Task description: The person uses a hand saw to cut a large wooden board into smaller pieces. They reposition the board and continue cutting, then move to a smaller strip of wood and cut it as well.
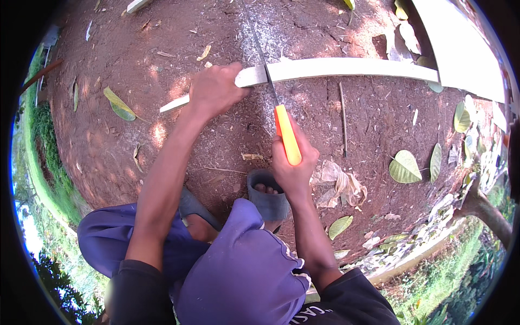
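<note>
My right hand [294,162] is wrapped round the yellow and orange handle of a hand saw [289,136]. Its thin dark blade runs away from me and lies across a long pale wooden strip [336,67], at a dark line in the wood. Just left of the blade, my left hand [215,92] grips the same strip from above, fingers closed over it. The strip's narrow left end sticks out past that hand. Pale sawdust [265,40] covers the soil around and beyond the blade.
A broad white board [466,49] lies at the far right, by the strip's right end. Green leaves [405,167], a thin stick [343,119] and a crumpled pale scrap [341,184] are on the red soil. My sandalled foot [266,195] is close below the saw. A branch [482,208] stands at right.
</note>
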Demonstrator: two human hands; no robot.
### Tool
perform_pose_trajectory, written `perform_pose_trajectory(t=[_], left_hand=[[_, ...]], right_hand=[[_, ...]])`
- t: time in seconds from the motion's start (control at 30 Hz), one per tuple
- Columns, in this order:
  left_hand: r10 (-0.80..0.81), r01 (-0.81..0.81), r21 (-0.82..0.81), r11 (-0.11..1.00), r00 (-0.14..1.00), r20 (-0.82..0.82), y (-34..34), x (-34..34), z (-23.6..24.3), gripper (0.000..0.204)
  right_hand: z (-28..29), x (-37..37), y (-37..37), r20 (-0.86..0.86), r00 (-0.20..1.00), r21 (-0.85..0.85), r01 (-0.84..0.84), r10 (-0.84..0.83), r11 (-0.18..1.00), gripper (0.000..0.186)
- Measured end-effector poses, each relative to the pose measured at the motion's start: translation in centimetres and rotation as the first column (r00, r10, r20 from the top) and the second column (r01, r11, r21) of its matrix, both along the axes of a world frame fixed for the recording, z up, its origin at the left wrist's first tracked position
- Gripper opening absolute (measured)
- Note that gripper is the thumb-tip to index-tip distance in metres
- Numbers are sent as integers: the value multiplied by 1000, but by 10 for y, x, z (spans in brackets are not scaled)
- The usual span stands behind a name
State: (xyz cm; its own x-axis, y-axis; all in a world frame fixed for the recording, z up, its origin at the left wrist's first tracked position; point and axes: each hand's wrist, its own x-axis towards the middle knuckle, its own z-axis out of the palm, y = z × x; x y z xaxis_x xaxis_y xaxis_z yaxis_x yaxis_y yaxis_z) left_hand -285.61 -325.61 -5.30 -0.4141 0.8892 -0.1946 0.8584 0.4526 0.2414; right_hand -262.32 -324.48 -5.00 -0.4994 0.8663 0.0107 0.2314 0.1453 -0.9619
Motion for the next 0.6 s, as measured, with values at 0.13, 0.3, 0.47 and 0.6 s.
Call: perform_pose_trajectory(t=[0.13,0.3,0.47,0.6], left_hand=[[89,-97,40,995,982,165,-4,-4,-14,34],[43,-49,83,995,996,74,4,0,-14,33],[-49,49,41,998,999,-3,2,0,-3,28],[5,-8,26,1000,994,106,-8,-6,-8,30]], right_hand=[[17,122,-65,200,976,77,-106,89,991,54],[7,62,-30,129,991,60,-50,42,997,52],[-5,-3,5,25,1000,104,-16,13,994,50],[14,113,-54,192,977,100,-119,98,988,50]])
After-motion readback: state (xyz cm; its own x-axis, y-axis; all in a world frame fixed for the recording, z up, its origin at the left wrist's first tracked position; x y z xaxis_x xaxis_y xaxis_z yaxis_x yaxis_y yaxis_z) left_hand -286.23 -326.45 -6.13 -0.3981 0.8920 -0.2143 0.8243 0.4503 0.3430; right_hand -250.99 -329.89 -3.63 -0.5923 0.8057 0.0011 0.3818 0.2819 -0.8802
